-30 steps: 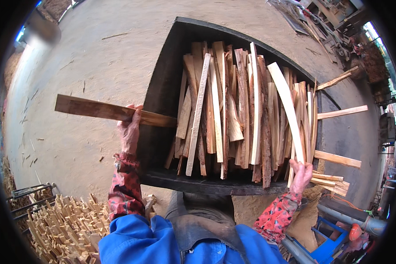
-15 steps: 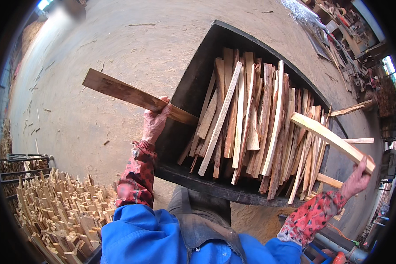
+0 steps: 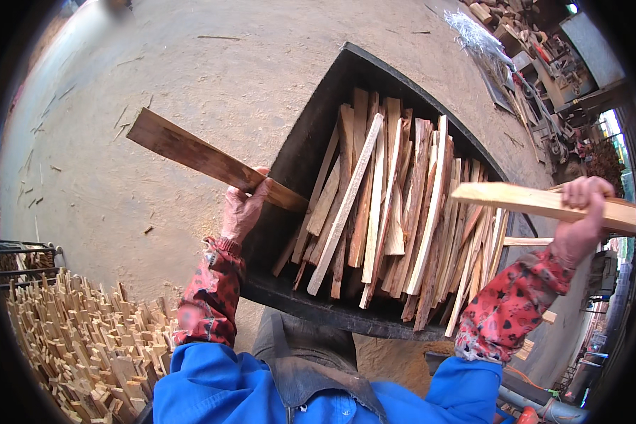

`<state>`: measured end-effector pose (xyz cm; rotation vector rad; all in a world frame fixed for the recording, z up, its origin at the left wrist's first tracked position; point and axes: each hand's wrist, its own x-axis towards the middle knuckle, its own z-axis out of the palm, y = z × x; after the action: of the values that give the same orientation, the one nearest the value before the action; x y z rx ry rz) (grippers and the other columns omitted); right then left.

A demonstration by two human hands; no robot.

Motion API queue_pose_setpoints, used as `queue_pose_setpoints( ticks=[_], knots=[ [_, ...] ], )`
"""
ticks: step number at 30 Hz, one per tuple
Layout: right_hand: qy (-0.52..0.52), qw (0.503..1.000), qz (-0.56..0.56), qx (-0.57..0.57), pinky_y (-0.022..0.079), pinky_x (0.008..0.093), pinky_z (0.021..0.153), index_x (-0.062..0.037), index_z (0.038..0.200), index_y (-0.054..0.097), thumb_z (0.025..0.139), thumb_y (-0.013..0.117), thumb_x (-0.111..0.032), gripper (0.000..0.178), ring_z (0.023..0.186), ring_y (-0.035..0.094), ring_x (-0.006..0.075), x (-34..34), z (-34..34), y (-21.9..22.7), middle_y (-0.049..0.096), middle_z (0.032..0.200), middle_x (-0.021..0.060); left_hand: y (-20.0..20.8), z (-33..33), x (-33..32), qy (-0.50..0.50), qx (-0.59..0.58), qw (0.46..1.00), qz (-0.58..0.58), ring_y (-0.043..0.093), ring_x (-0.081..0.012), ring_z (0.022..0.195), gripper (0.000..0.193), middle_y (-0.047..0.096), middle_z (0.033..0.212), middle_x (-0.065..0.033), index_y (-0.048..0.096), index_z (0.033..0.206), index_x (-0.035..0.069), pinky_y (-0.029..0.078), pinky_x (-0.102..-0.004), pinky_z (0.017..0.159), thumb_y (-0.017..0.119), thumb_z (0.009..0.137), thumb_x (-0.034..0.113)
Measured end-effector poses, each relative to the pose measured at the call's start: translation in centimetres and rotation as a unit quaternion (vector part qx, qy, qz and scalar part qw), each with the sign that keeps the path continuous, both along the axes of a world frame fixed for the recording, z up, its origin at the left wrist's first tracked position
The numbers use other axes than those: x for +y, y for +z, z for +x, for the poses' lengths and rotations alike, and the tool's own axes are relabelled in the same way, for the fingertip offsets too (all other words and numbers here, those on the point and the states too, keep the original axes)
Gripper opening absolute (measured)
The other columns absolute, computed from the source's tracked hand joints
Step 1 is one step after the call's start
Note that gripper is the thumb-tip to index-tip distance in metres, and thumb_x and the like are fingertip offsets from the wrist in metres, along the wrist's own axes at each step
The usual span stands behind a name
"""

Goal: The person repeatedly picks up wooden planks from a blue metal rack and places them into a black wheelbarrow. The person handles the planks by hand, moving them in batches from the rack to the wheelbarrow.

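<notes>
left hand [image 3: 242, 212] lifts dark plank [image 3: 212, 160] beside black bin [image 3: 311, 134] (slat-filled).

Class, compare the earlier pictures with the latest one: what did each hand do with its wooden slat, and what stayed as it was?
The right hand, which a second ago reached into the slats at the bin's right end, took hold of a pale slat and lifted it up and out to the right. The left hand kept its grip on the darker plank, tilting it. The black bin and its pile of slats stayed put.

Woodworking yard: slat bin [image 3: 311, 134], offcut pile [image 3: 78, 339].
</notes>
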<state>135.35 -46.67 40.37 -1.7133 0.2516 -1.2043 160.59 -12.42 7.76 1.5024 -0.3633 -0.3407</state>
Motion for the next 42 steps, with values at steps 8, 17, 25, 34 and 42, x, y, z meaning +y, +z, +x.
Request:
queue_pose_setpoints(
  ticks=[8, 17, 25, 34, 42],
  knots=[
    [0.24, 0.971, 0.007, -0.011, 0.031, 0.0259, 0.053, -0.0123, 0.066, 0.035, 0.086, 0.05, -0.019, 0.025, 0.054, 0.031, 0.0097, 6.0, 15.1, 4.1, 0.032, 0.061, -0.0024, 0.7, -0.4, -0.1, 0.013, -0.007, 1.0, -0.001, 0.06, -0.009, 0.089, 0.021, 0.066, 0.096, -0.002, 0.063, 0.11, 0.003, 0.049, -0.0247, 0.078, 0.066, 0.091, 0.009],
    [0.114, 0.988, 0.101, -0.002, 0.037, 0.0234, 0.043, -0.0058, 0.093, 0.052, 0.086, 0.06, -0.008, 0.011, 0.046, 0.041, 0.0076, 5.0, 33.0, -11.1, 0.043, 0.059, -0.0035, 2.4, -0.7, -0.6, -0.007, -0.036, 0.999, -0.002, 0.059, -0.0146, 0.093, 0.026, 0.061, 0.106, -0.0071, 0.061, 0.112, 0.001, 0.049, -0.0275, 0.079, 0.068, 0.087, 0.005],
    [0.134, 0.971, -0.106, 0.167, 0.037, 0.0223, 0.043, -0.0059, 0.072, 0.06, 0.084, 0.069, -0.017, 0.018, 0.049, 0.049, 0.0047, 7.7, 43.3, -13.9, 0.049, 0.059, -0.0052, 0.7, -0.5, 0.5, 0.013, -0.075, 0.997, 0.023, 0.056, -0.0146, 0.101, 0.027, 0.057, 0.11, -0.0063, 0.06, 0.114, 0.002, 0.046, -0.0275, 0.086, 0.066, 0.087, 0.002],
    [0.095, 0.952, -0.214, 0.196, 0.051, 0.037, 0.056, -0.0005, 0.078, 0.067, 0.08, 0.067, -0.033, 0.033, 0.061, 0.066, 0.0218, 11.0, 46.5, -15.2, 0.063, 0.061, 0.0145, 1.4, -0.1, -0.2, -0.014, -0.043, 0.999, -0.004, 0.056, -0.0114, 0.093, 0.028, 0.056, 0.109, -0.0039, 0.058, 0.116, 0.004, 0.047, -0.0252, 0.079, 0.063, 0.088, 0.0],
    [0.08, 0.905, -0.291, 0.298, 0.053, 0.0411, 0.085, 0.0009, 0.123, 0.052, 0.065, 0.078, -0.062, 0.089, 0.097, 0.065, 0.033, 8.8, 42.0, -16.8, 0.064, 0.101, 0.0221, 0.8, -0.7, -0.9, 0.001, -0.086, 0.996, -0.014, 0.057, -0.0114, 0.091, 0.027, 0.056, 0.108, -0.0035, 0.06, 0.113, 0.004, 0.049, -0.025, 0.074, 0.063, 0.087, -0.002]
  ],
)
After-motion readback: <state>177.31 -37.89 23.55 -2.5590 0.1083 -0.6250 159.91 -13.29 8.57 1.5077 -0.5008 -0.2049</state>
